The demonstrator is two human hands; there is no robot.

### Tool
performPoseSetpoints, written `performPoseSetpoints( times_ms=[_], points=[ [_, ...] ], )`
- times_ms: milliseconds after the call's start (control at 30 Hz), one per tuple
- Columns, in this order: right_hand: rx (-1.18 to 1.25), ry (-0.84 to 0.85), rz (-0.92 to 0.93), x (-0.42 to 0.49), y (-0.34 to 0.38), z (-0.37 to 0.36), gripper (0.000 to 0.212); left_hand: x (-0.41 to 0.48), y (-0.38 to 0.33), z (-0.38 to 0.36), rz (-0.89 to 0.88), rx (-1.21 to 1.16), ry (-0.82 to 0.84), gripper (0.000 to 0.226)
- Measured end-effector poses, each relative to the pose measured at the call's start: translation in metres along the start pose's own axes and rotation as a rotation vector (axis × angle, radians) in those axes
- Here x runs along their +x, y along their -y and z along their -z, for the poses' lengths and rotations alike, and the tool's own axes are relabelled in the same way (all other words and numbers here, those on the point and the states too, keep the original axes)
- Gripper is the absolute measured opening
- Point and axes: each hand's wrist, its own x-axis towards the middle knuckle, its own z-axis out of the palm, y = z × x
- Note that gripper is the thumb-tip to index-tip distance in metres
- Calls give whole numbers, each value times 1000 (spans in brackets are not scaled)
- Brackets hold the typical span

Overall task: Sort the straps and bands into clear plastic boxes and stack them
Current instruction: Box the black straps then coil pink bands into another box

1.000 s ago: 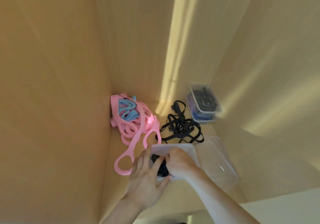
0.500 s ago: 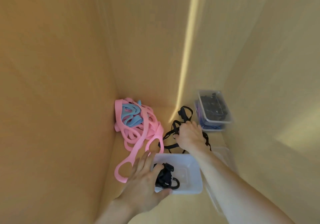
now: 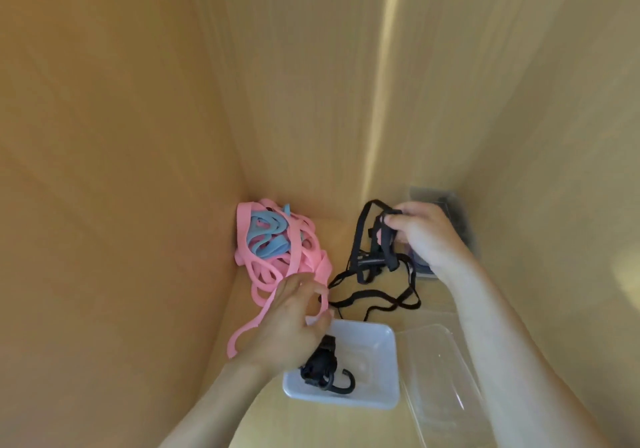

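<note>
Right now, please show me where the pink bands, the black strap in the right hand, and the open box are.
pink bands (image 3: 273,264): head view, middle of the pile.
black strap (image 3: 367,260): head view, hanging tangle below the right hand (image 3: 426,236).
open box (image 3: 377,343): head view, bare inner floor.

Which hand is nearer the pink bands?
Left. The left hand lies over the near end of the pink bands, touching them; the right hand is off to their right, gripping the black straps.

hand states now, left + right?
Left hand: open, fingers spread over the pink bands, holding nothing that can be seen.
Right hand: closed, gripping the black straps, lifted.
</note>
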Motion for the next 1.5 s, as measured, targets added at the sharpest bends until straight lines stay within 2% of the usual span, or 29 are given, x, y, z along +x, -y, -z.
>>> performPoseSetpoints(
  times_ms=[167,267,367,433,567,667,833,967,1067,1100,1200,1300,1433,1500],
  points=[
    [378,71,124,-5,47,23,14,48,-33,6,131,-354,-47,34],
    [483,139,212,-8,77,32,15,75,-57,16,100,-472,-58,57],
    [487,196,294,-13,97,41,17,99,-86,30,-4,-468,-2,85],
    [539,234,331,-16,107,47,16,110,-104,39,-68,-437,36,76],
    [609,197,327,-23,117,56,16,125,-131,57,-123,-496,98,15],
    [628,147,295,-25,121,67,13,136,-144,72,-170,-559,91,20],
    [732,92,234,-29,130,87,14,144,-161,95,-191,-626,-30,16],
    [794,97,255,-33,139,96,17,148,-166,104,-216,-585,-51,15],
    [795,113,287,-34,148,99,16,144,-169,106,-267,-461,41,45],
    [795,124,299,-34,151,100,15,141,-170,106,-274,-429,82,48],
    [797,178,324,-33,164,99,14,139,-177,100,-256,-395,190,41],
    [786,239,333,-31,176,95,14,138,-189,98,-279,-424,221,33],
    [775,286,345,-28,188,91,14,135,-204,107,-365,-555,255,10],
    [765,258,358,-25,191,90,14,136,-210,115,-375,-709,307,5]
  ],
)
